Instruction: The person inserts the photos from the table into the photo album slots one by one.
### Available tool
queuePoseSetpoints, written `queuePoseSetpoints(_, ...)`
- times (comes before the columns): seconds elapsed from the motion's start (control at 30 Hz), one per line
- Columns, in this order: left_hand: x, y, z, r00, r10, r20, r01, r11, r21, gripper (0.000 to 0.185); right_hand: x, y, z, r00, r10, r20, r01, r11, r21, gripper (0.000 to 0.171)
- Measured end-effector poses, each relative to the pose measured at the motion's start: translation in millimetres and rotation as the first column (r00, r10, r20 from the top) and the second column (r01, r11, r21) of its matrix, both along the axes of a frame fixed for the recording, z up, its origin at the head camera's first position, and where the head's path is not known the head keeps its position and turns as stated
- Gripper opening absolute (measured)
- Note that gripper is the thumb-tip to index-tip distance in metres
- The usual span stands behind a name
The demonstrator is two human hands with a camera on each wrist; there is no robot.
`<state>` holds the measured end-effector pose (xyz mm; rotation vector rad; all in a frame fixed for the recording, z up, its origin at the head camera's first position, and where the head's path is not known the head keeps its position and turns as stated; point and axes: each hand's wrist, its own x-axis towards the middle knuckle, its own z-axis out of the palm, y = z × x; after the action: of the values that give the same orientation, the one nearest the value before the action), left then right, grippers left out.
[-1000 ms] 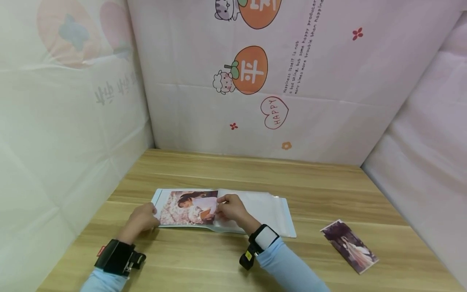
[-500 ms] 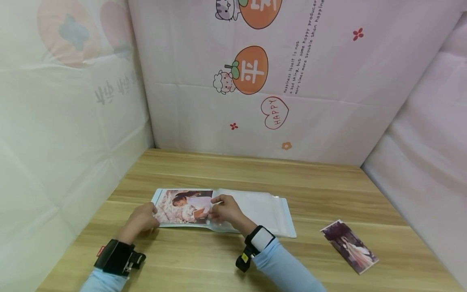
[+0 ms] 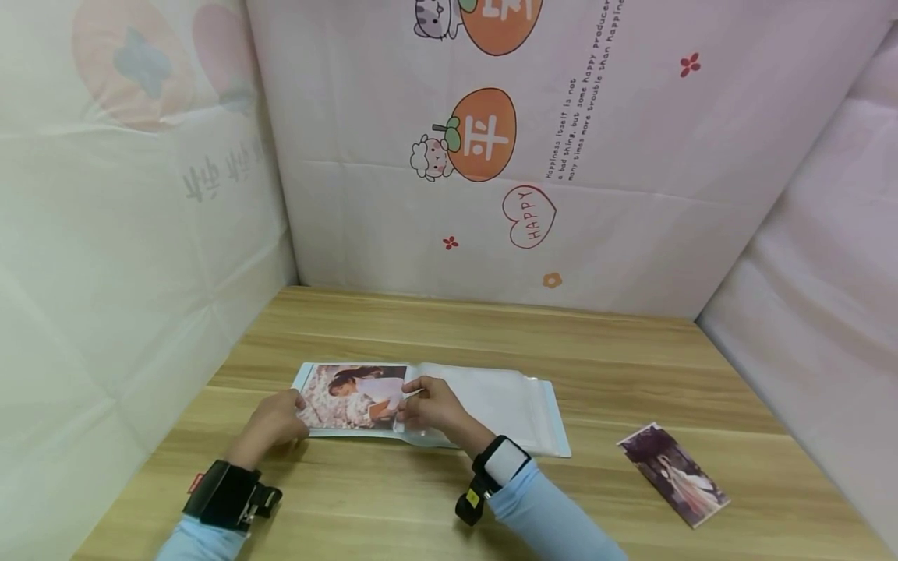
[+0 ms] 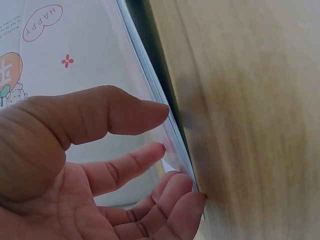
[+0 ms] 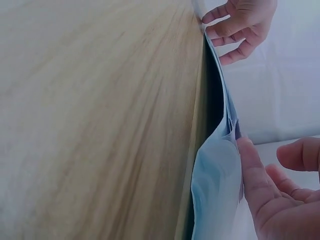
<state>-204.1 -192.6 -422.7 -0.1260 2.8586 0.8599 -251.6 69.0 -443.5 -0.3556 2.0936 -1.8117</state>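
An open photo album (image 3: 491, 405) with clear sleeves and a light blue border lies flat on the table. In its left sleeve sits a photo of a person among pink blossoms (image 3: 337, 409). My left hand (image 3: 275, 417) holds the album's left edge; the left wrist view shows the thumb on top and fingertips at the border. My right hand (image 3: 438, 409) holds the photo's right edge between thumb and forefinger, at the sleeve's mouth. Near the right fingertips, the pale blue page (image 5: 217, 165) bows upward in the right wrist view.
To the right, a second photo, darker and showing a figure in a pale dress (image 3: 673, 475), lies slanted on the wooden table (image 3: 561, 514). White printed cloth (image 3: 596, 257) hangs behind and along both sides.
The blossom photo has slid left along the album into the sleeve, the right hand moving with it. The left hand has stayed at the album's edge.
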Motion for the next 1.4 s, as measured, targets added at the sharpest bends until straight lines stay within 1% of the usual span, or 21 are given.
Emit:
queuePoseSetpoints(0.23,-0.9,-1.6,-2.1,1.0,-0.007,-0.019,0.007,1.0,-0.011,0.041,-2.0,12.0,4.6,0.999,-0.001,-0.033,0.001,1.0,0.017,0.027)
queuePoseSetpoints(0.33,-1.2,-2.1,-3.8,1.0,-0.001,-0.012,0.001,1.0,0.002,0.043,-4.4,24.5,8.9,0.997,0.0,-0.075,0.003,0.999,0.05,0.027)
queuePoseSetpoints(0.43,-2.0,-2.3,-4.8,1.0,0.002,-0.009,-0.002,1.0,0.011,0.044,-6.5,42.6,14.3,0.989,-0.002,-0.149,0.022,0.991,0.134,0.027)
queuePoseSetpoints(0.5,-2.7,-2.1,-4.9,1.0,-0.001,-0.014,0.001,1.0,0.008,0.044,-7.1,57.3,17.6,0.977,-0.007,-0.214,0.054,0.975,0.215,0.027)
queuePoseSetpoints(0.57,-2.9,-1.9,-5.2,1.0,0.0,-0.014,0.0,1.0,0.001,0.043,-7.2,74.1,20.3,0.958,-0.006,-0.286,0.097,0.947,0.306,0.026)
queuePoseSetpoints(0.67,-2.6,-1.1,-5.6,1.0,0.001,-0.013,-0.001,1.0,0.002,0.042,-5.2,102.8,24.0,0.926,0.004,-0.377,0.165,0.895,0.414,0.024)
queuePoseSetpoints(0.77,-2.1,-0.4,-6.3,1.0,0.001,-0.015,-0.001,1.0,0.012,0.042,-2.0,135.9,26.2,0.903,0.015,-0.429,0.211,0.855,0.473,0.024)
queuePoseSetpoints(0.83,-1.7,-0.1,-6.8,1.0,-0.004,-0.021,0.004,1.0,0.017,0.043,1.5,158.2,27.1,0.898,0.013,-0.441,0.234,0.832,0.502,0.025)
queuePoseSetpoints(0.93,-1.1,-0.1,-8.2,1.0,-0.005,-0.017,0.005,1.0,0.018,0.043,8.6,189.6,27.5,0.903,0.01,-0.429,0.253,0.796,0.55,0.028)
queuePoseSetpoints(1.0,-0.9,-0.4,-9.1,1.0,-0.001,-0.009,0.001,1.0,0.011,0.044,13.2,207.9,28.3,0.912,0.009,-0.409,0.256,0.769,0.586,0.031)
queuePoseSetpoints(1.1,-1.5,-0.6,-9.4,1.0,0.001,-0.007,-0.001,1.0,0.0,0.043,18.9,232.8,29.4,0.93,-0.018,-0.367,0.264,0.727,0.634,0.035)
queuePoseSetpoints(1.2,-2.4,0.0,-8.4,1.0,-0.003,-0.014,0.003,1.0,-0.004,0.042,23.1,256.4,29.9,0.942,-0.052,-0.331,0.274,0.689,0.671,0.041)
queuePoseSetpoints(1.3,-3.0,1.1,-7.2,1.0,-0.008,-0.018,0.008,1.0,0.0,0.042,26.0,278.0,28.9,0.939,-0.065,-0.336,0.298,0.641,0.707,0.044)
queuePoseSetpoints(1.4,-2.6,1.6,-6.5,1.0,-0.012,-0.024,0.012,1.0,-0.008,0.042,27.8,295.8,27.0,0.938,-0.07,-0.339,0.311,0.603,0.735,0.046)
